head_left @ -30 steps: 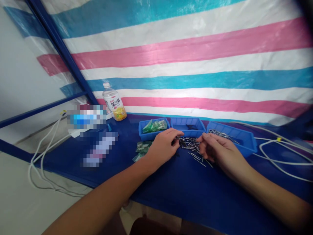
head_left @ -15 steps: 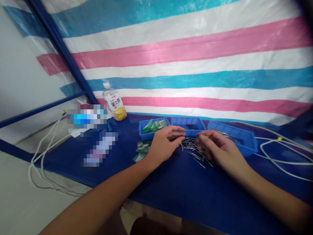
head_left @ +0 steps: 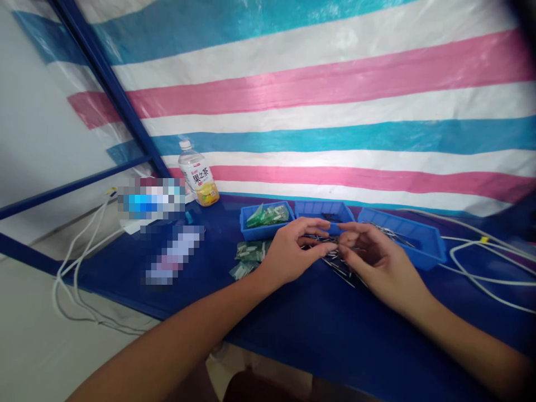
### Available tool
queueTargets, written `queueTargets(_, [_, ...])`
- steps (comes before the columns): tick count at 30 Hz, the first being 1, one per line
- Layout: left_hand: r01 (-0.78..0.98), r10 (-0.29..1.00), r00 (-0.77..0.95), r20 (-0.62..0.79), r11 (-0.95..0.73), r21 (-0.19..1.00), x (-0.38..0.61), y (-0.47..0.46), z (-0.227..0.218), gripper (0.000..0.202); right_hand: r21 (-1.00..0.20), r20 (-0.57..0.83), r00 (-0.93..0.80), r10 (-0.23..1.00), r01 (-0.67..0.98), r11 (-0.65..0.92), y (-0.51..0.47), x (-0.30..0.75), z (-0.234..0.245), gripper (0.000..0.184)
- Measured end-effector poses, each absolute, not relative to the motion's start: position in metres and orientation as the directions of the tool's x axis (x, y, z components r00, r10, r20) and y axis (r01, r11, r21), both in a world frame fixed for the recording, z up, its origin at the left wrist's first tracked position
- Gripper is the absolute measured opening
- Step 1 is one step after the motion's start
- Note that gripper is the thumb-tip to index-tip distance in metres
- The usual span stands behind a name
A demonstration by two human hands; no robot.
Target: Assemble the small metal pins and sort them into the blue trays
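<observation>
metal rods [head_left: 340, 273] | beneath left grip [head_left: 293, 251], right grip [head_left: 379, 257] | both curled, cannot tell if pinching

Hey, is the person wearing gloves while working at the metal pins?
No, the left hand and the right hand are both bare around the metal pins.

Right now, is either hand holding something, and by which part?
I can't tell: the left hand and right hand are over the metal rods; any hold between the fingers is unclear.
</observation>
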State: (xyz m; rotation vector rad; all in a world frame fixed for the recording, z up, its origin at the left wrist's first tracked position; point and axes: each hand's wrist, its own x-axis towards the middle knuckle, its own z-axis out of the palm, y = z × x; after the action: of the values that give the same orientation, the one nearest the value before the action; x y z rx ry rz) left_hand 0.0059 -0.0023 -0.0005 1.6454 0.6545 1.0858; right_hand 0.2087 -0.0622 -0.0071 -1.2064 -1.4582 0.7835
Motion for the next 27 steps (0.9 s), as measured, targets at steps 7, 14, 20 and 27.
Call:
queueTargets(7, [0.093, 0.781, 0.567, 0.260, -0.374, 0.923, 0.0017, -0.0052, 0.0031, 0.035, -0.869, 0.370, 0.076, 0.926, 0.382, 0.316, -0.0610, 0.2164, -0.0046, 0.025])
queueTargets(14, [0.021, 0.739, 0.615, 0.274, -0.363, 0.932, 0.0022, -0.0064, -0.0019, 0.042, -0.713, 0.510, -0.026, 0.860, 0.546, 0.440, -0.0610, 0.2162, -0.0017, 0.015])
queueTargets(20, [0.042, 0.761, 0.550, 0.344, -0.437, 0.898, 0.0016, -0.0033, -0.0005, 0.031, -0.690, 0.510, -0.065, 0.858, 0.565, 0.453, -0.0601, 0.2169, -0.0025, 0.012])
queueTargets(27, [-0.039, 0.828, 0.473, 0.301, -0.321, 0.946, 0.0015, -0.0011, 0.0002, 0.022, -0.738, 0.406, -0.151, 0.901, 0.528, 0.420, -0.0626, 0.2157, -0.0061, 0.014])
